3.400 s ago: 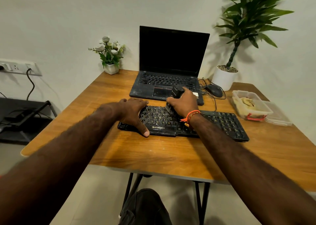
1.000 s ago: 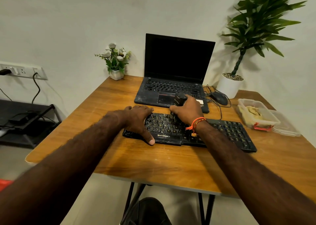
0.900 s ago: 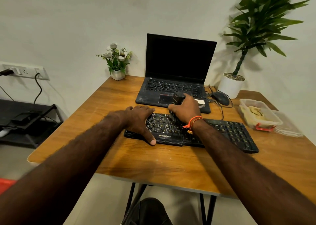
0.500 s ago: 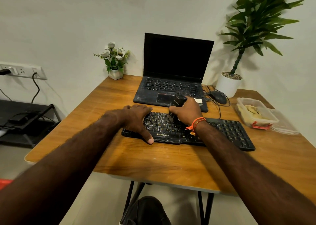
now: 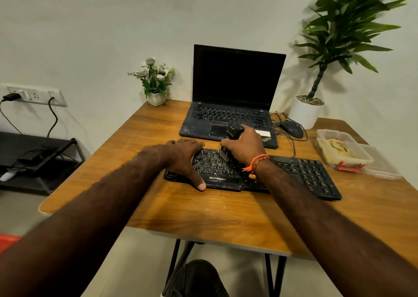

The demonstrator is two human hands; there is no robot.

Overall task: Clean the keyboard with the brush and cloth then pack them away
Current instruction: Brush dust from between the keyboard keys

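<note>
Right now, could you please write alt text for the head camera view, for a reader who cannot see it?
A right hand grips a black brush on a black keyboard while the left hand rests on its left end. Behind them on the wooden table stands an open laptop.

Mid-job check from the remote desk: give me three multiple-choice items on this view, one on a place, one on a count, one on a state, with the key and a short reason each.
1. Where is the cloth?
A. on the laptop
B. in the clear plastic container
C. under the keyboard

2. How many potted plants stand on the table?
A. two
B. one
C. four

3. What is the right hand doing?
A. resting flat
B. holding the mouse
C. gripping the brush

Key: 1 B, the cloth lies inside the clear plastic container at the table's right; 2 A, the small flower pot and the large white pot; 3 C, its fingers wrap the brush, bristles on the keyboard.
</note>
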